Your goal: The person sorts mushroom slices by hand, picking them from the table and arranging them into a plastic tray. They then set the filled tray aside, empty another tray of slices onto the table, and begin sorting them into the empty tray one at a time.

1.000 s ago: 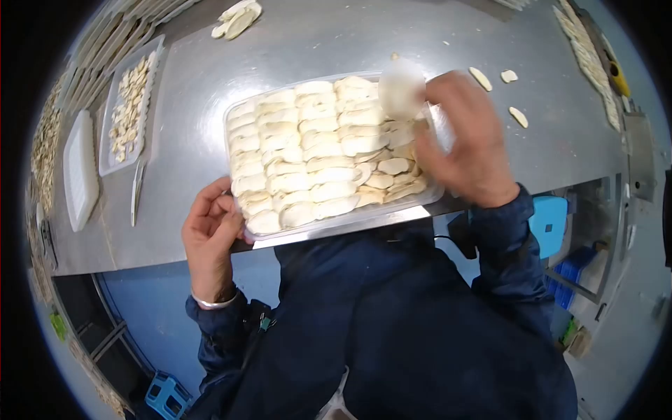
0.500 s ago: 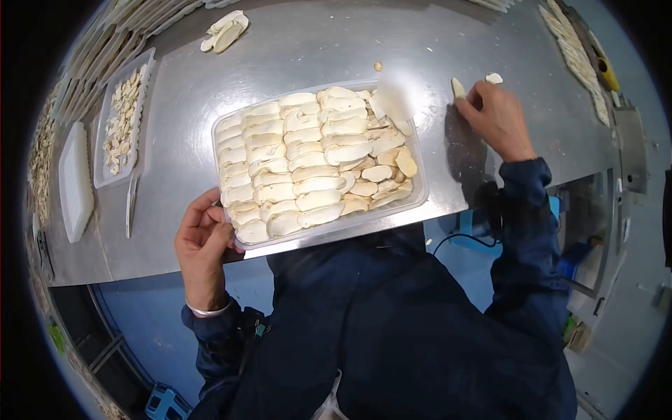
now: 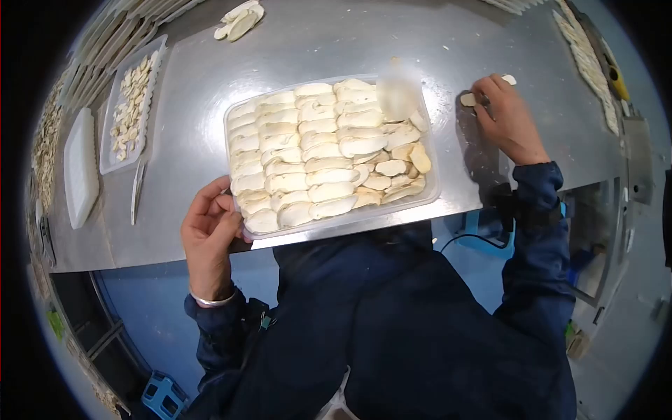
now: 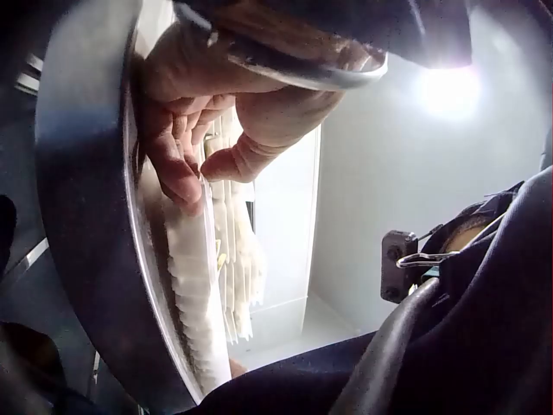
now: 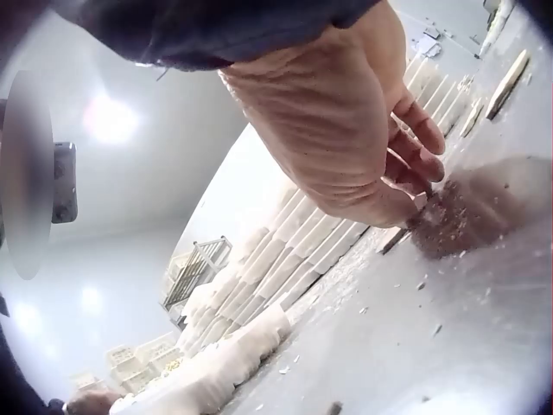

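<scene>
left hand (image 3: 210,227) grips clear plastic tray (image 3: 241,112) corner, right hand (image 3: 505,119) pinches pale oval slice (image 3: 467,100) on steel table (image 3: 308,42).

Overhead head view, 2 close wrist views

Two trays (image 3: 428,183) (image 3: 106,150); loose slices (image 3: 467,100), maybe two.

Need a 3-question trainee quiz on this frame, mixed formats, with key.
1. True or false: the left hand grips the near corner of the tray.
2. The right hand touches: A) a slice on the table B) the tray C) the knife.
3. Fill in: the tray's slices lie in ____.

Key: 1 true; 2 A; 3 rows.
</scene>
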Tool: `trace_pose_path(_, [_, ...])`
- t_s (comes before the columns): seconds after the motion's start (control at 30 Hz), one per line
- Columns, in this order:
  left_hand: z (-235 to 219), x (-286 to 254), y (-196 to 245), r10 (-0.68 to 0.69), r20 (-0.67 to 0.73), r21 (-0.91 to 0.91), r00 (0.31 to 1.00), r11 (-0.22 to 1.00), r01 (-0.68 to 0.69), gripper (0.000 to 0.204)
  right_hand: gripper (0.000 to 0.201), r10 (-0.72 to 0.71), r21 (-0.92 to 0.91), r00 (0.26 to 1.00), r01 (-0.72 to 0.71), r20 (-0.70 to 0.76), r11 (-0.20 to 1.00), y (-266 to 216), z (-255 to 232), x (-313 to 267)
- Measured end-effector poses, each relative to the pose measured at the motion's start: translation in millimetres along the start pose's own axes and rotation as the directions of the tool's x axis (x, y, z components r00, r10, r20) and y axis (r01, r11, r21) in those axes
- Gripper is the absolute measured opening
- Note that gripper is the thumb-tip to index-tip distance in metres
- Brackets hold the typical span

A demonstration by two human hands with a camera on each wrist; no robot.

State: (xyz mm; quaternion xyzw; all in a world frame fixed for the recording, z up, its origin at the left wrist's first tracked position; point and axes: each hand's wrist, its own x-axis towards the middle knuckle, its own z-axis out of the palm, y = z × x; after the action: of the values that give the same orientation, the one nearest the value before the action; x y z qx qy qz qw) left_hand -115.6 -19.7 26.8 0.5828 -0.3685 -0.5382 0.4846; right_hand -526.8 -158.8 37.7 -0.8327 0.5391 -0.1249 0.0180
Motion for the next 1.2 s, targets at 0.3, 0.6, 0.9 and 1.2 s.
trace_pose_path(0.3, [-0.4, 1.1, -2.0, 0.017, 0.005, -0.017, 1.000, 1.000, -0.017, 0.041, 0.015, 0.015, -0.045, 0.998, -0.018, -0.064, 0.999, -17.7, -3.2, -10.7])
trace_pose_path(0.6, [0.0, 0.2, -1.4, 0.009, 0.009, -0.001, 1.000, 1.000, -0.009, 0.040, 0.024, -0.395, 0.148, 0.903, 0.419, -0.169, 0.896, -132.5, -1.2, -13.8])
trace_pose_path(0.9, [-1.5, 0.4, -3.8, 0.012, -0.002, -0.007, 1.000, 1.000, -0.012, 0.040, 0.022, -0.407, 0.156, 0.899, 0.430, -0.159, 0.889, -141.6, 14.5, -8.2])
trace_pose_path(1.2, [1.0, 0.3, -1.2, 0.004, -0.008, 0.004, 1.000, 1.000, -0.004, 0.040, 0.022, -0.390, 0.169, 0.911, 0.409, -0.133, 0.897, -142.6, 14.8, -6.8])
